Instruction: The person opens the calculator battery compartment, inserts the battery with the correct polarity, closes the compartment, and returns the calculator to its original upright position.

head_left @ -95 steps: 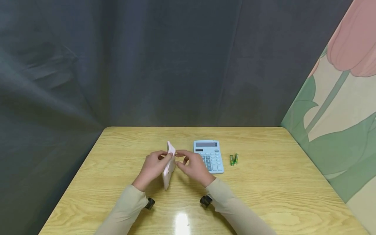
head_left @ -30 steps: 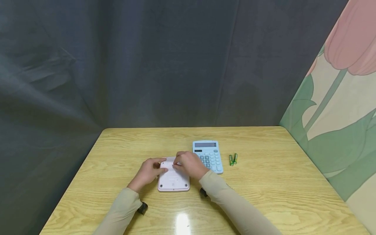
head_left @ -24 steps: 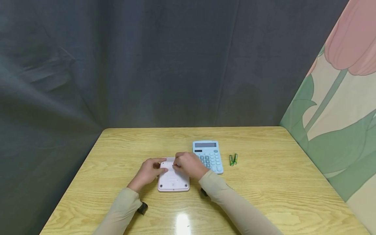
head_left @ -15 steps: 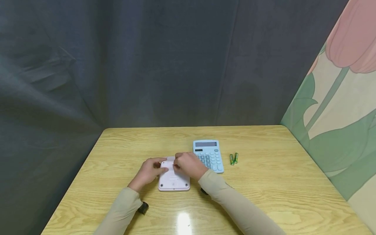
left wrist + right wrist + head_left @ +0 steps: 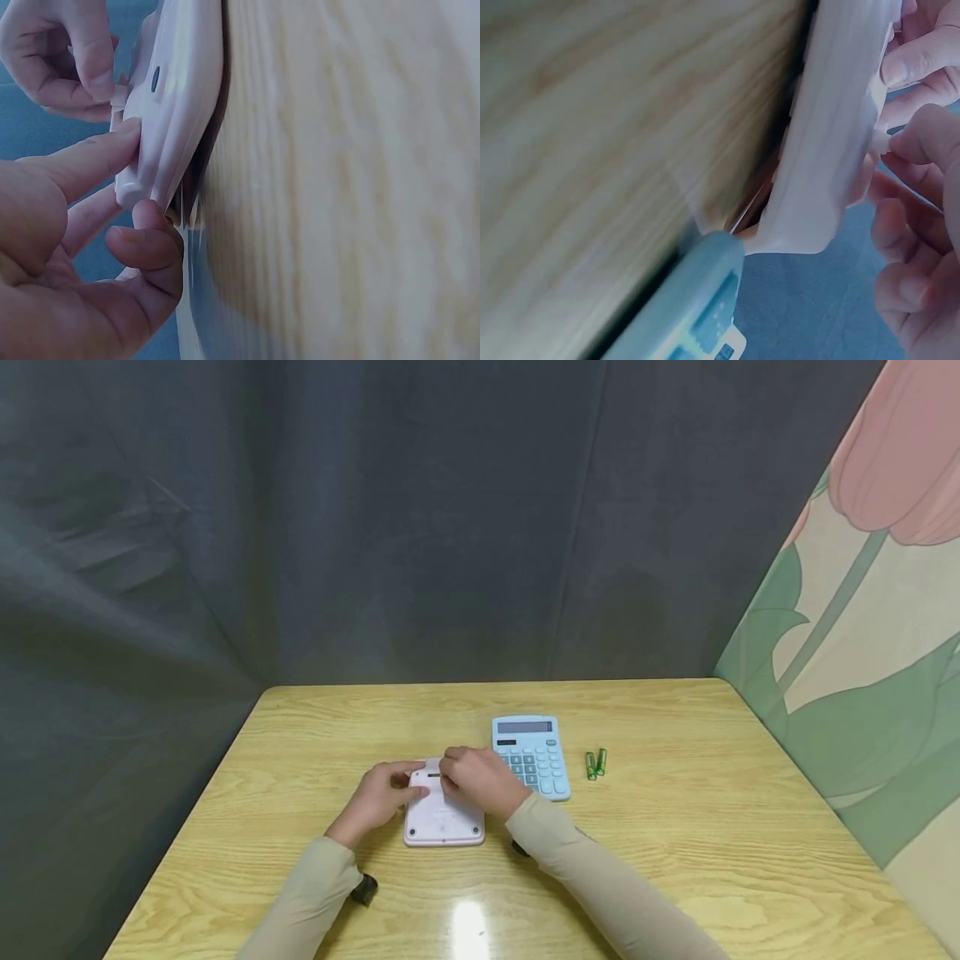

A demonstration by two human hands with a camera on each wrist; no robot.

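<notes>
Head view: near the far edge of the table [image 5: 675,835], the left hand [image 5: 382,797] grips a face-down pink calculator [image 5: 442,827], right hand [image 5: 482,781] beside its dark slot [image 5: 433,775]. Left wrist: fingers [image 5: 101,156] clamp its side. Right wrist: fingertips [image 5: 916,139] pinch a pale tab [image 5: 880,141], likely the battery cover; I fear tugging hard could snap it.

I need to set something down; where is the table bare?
Bare table right of the green batteries and left of the left hand. Crowded: between them, where the right hand, pink device and blue calculator bunch together.
</notes>
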